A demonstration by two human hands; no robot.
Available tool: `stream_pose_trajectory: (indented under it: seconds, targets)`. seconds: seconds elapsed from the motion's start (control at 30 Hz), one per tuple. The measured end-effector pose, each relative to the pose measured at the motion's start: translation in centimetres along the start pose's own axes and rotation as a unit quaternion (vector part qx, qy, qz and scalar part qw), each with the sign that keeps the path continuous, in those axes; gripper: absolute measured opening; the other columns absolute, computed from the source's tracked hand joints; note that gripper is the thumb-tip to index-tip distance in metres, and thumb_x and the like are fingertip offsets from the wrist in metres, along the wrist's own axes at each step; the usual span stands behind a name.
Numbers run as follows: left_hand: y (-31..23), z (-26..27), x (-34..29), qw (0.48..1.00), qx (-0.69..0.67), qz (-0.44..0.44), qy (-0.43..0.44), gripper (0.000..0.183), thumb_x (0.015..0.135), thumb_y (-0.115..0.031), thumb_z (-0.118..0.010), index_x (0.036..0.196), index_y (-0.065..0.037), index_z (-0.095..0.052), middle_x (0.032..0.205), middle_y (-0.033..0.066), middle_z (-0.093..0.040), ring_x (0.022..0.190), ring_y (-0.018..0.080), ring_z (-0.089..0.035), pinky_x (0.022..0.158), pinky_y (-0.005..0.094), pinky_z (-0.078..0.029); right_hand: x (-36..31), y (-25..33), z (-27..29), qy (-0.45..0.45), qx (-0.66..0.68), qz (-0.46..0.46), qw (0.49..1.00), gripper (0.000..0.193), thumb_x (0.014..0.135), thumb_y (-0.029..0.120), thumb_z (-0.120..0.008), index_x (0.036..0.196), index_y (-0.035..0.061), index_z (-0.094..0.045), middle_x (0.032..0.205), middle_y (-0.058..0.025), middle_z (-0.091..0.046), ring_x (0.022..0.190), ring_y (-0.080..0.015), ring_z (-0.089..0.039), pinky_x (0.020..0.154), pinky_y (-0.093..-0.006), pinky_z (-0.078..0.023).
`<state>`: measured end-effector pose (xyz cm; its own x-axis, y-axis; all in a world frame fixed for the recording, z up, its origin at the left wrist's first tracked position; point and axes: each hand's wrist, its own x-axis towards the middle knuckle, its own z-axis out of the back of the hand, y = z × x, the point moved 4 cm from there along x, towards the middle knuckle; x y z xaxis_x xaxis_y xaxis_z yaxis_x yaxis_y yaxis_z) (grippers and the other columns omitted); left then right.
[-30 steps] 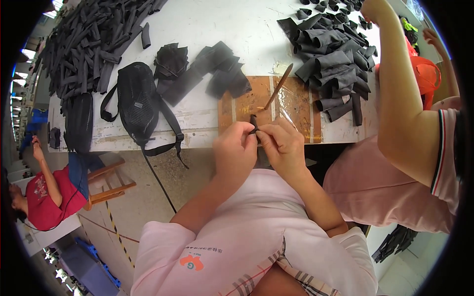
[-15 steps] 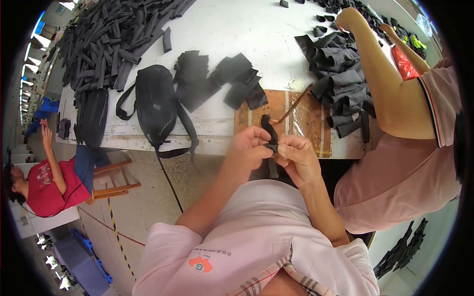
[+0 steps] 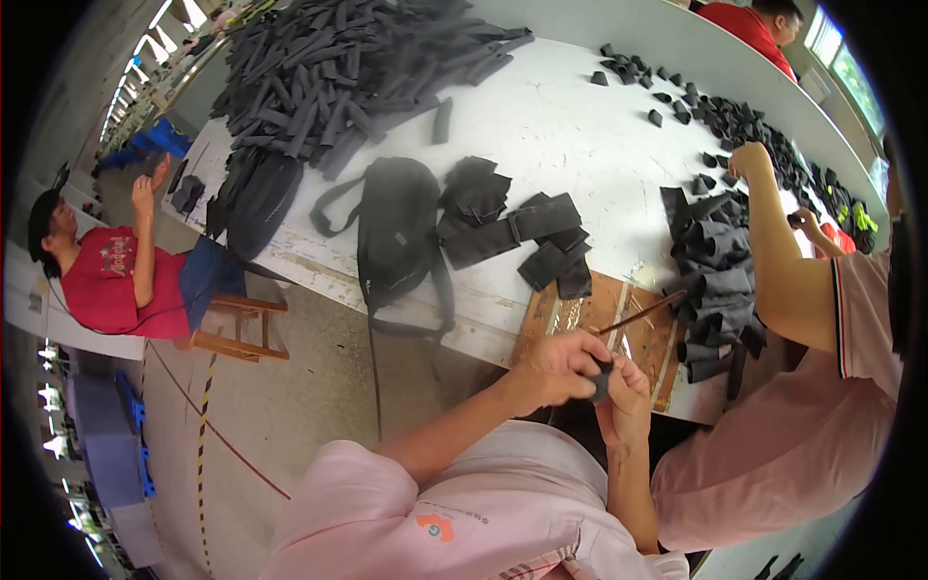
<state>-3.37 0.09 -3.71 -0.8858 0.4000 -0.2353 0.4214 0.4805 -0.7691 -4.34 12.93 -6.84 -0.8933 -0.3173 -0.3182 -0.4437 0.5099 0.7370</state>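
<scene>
- Small dark piece (image 3: 600, 379) is mostly buried between the two hands; I only catch a sliver of it, can't tell its shape or material.
- Left hand (image 3: 559, 367): fingers curled tight, thumb & forefinger pinched on the dark piece from the left side. No gap showing.
- Right hand (image 3: 626, 401): fingers folded in, closed on the same piece from the right & below; fingertips hidden behind the left hand, so exact grip pts unclear to me.
- Both hands touching each other, held just off the near edge of the white table (image 3: 541, 126), in front of the wooden board (image 3: 565, 314).
- Thin stick (image 3: 638, 313) lies across the board, just above the hands, not touched.
- Black backpack (image 3: 398, 232) hangs over the table edge, left of the board; folded dark fabric pieces (image 3: 527, 237) next to it.
- Stack of dark pieces (image 3: 715, 280) right of the board, partly cut by a co-worker's arm (image 3: 783, 261).
- Big heap of dark strips (image 3: 329, 68) far left, well apart.
- Person in red (image 3: 106, 280) seated at left, bent by the fisheye rim.
</scene>
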Motion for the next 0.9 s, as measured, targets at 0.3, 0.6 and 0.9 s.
stream_pose_trajectory:
  seconds: [0.3, 0.6, 0.9]
  targets:
    - [0.0, -1.6, -0.3, 0.987, 0.096, -0.099, -0.088, 0.038, 0.077, -0.002, -0.055, 0.114, 0.000, -0.046, 0.070, -0.0014, -0.048, 0.049, 0.0006, -0.039, 0.042, 0.0161, -0.030, 0.1, 3.8, -2.4, 0.066, -0.122, 0.170, 0.976, 0.014, 0.079, 0.011, -0.061, 0.075, 0.0010, -0.053, 0.085, -0.0048, -0.052, 0.072, -0.0100, -0.046, 0.063, -0.0201, -0.036]
    - [-0.2, -1.6, 0.0, 0.965, 0.028, -0.191, -0.180, 0.010, 0.077, 0.003, -0.056, 0.087, 0.002, -0.057, 0.084, 0.0048, -0.058, 0.062, 0.0060, -0.051, 0.053, 0.0168, -0.042, -1.4, 5.2, -4.4, -0.029, -0.432, 0.377, 0.819, 0.008, 0.079, 0.002, -0.055, 0.074, -0.0003, -0.049, 0.078, -0.0089, -0.051, 0.071, -0.0158, -0.048, 0.063, -0.0228, -0.038]
    - [1.8, -0.4, 0.0, 0.966, -0.223, -0.014, -0.131, 0.005, 0.081, 0.001, -0.052, 0.086, 0.000, -0.051, 0.067, 0.0031, -0.053, 0.040, 0.0010, -0.036, 0.035, 0.0166, -0.029, -0.4, 1.9, -1.3, 0.007, -0.156, 0.010, 0.988, 0.018, 0.085, 0.020, -0.053, 0.076, 0.0048, -0.050, 0.066, 0.0039, -0.043, 0.056, -0.0051, -0.038, 0.049, -0.0185, -0.032]
